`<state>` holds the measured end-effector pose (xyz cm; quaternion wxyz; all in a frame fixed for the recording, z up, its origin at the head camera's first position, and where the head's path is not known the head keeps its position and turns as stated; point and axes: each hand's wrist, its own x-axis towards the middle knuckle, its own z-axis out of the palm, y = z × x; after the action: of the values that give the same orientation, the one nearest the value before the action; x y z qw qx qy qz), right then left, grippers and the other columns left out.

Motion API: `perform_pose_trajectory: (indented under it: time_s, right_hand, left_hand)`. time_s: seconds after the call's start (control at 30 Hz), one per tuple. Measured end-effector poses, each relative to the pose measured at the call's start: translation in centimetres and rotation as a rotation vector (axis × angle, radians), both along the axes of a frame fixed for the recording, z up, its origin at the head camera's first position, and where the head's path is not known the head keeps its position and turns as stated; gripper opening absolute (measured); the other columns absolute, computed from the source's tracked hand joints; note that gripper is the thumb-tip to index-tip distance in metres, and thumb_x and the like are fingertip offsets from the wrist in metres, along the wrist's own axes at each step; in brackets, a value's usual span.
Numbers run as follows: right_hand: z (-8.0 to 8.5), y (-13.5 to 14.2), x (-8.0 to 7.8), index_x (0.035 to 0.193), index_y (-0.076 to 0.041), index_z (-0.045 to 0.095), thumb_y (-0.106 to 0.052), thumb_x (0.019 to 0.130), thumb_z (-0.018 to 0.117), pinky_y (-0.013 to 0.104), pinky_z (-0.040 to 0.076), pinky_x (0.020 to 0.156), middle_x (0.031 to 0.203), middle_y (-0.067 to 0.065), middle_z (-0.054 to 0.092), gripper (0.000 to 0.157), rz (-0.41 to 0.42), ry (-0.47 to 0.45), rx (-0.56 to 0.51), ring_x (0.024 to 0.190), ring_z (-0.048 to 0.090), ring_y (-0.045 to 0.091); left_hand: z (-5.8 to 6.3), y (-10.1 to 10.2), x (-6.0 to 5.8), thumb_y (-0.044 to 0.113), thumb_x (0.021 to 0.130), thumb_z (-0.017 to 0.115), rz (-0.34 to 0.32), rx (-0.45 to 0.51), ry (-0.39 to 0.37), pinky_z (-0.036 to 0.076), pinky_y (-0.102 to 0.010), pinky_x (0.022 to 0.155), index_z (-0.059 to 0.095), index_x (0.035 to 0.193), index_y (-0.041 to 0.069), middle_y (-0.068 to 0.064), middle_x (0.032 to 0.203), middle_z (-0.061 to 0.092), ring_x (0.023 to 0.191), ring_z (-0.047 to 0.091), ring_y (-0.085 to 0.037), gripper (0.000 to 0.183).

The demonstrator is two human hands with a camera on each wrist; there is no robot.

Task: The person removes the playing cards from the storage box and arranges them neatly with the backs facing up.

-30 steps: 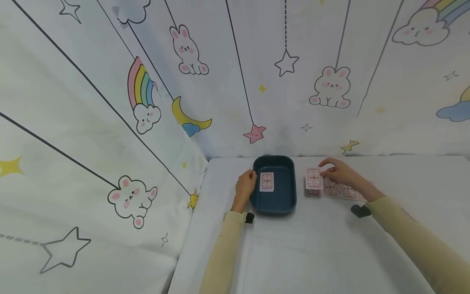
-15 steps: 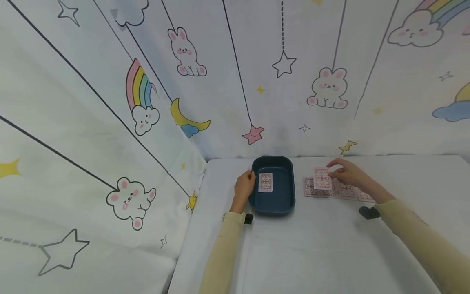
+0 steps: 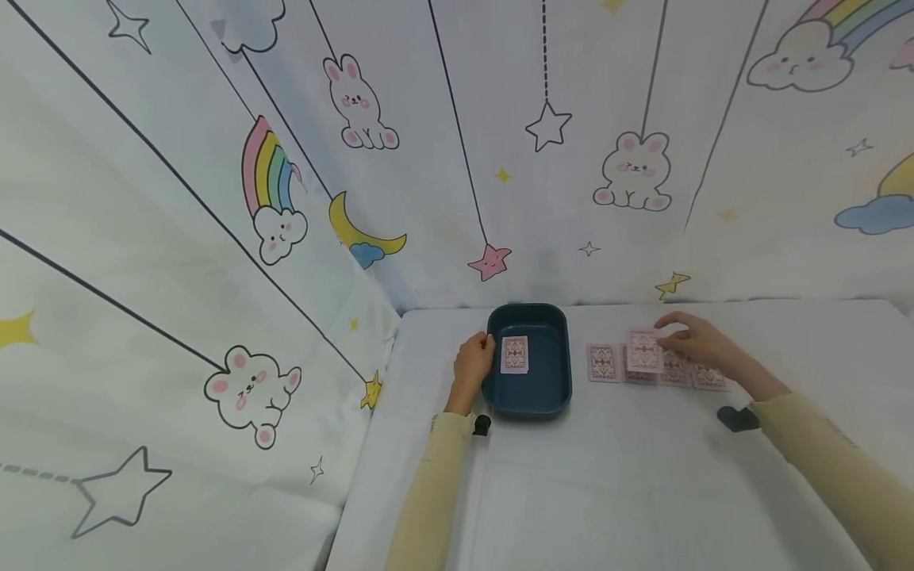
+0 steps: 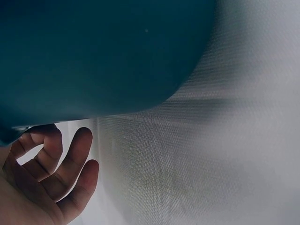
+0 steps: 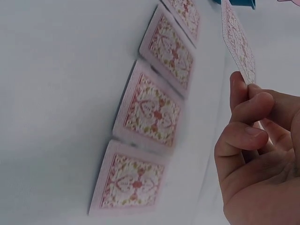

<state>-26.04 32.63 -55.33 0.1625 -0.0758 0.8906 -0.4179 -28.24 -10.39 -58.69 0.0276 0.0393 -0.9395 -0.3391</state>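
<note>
My left hand (image 3: 474, 366) holds the left rim of a dark teal tray (image 3: 550, 388). In the left wrist view, the tray's outer wall (image 4: 103, 61) fills the upper left, and the finger contact at the rim is partly hidden. Inside the tray, toward its left side, lies a red-and-white patterned playing card (image 3: 515, 354). With thumb and fingertips, my right hand (image 3: 703, 345) pinches one playing card (image 3: 644, 350) by its edge, raised above the table. Beneath it runs a row of face-down playing cards (image 5: 150, 112), side by side on the white cloth.
White cloth covers the table (image 3: 585, 492). A white curtain (image 3: 443, 182) printed with rabbits, stars and rainbows rises behind the table and along the left. The tray stands near the table's back edge, left of the row of cards.
My right hand has moved to the right along the row, carrying the playing card, and the leftmost card in the row is now uncovered. My left hand stays on the tray.
</note>
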Motion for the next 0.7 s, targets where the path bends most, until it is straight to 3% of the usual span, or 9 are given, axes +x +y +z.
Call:
perform_pose_trajectory:
  time_s: [0.37, 0.6, 0.7]
  right_hand:
    - [0.1, 2.7, 0.4, 0.142, -0.002, 0.042, -0.035, 0.103, 0.056, 0.033, 0.051, 0.071, 0.123, 0.028, 0.064, 0.053, -0.029, -0.026, 0.050, 0.094, 0.062, 0.023]
    - [0.1, 4.2, 1.0, 0.142, 0.001, 0.040, -0.033, 0.104, 0.055, 0.038, 0.054, 0.076, 0.130, 0.035, 0.058, 0.053, -0.036, -0.026, 0.044, 0.103, 0.064, 0.033]
    - [-0.1, 4.9, 1.2, 0.143, 0.001, 0.039, -0.033, 0.104, 0.054, 0.037, 0.054, 0.075, 0.130, 0.035, 0.058, 0.053, -0.037, -0.028, 0.060, 0.101, 0.064, 0.029]
  left_hand:
    - [0.2, 0.0, 0.0, 0.033, 0.106, 0.046, -0.005, -0.002, -0.002, 0.028, -0.029, 0.054, 0.049, 0.078, 0.014, 0.000, 0.069, 0.042, 0.059, 0.040, -0.015, 0.034]
    - [0.3, -0.1, 0.0, 0.034, 0.106, 0.046, -0.014, -0.017, -0.005, 0.028, -0.029, 0.054, 0.047, 0.078, 0.015, 0.000, 0.069, 0.041, 0.059, 0.040, -0.015, 0.034]
    - [0.3, -0.2, 0.0, 0.034, 0.106, 0.045, -0.019, -0.020, -0.008, 0.029, -0.029, 0.054, 0.047, 0.078, 0.014, 0.000, 0.068, 0.041, 0.059, 0.040, -0.015, 0.034]
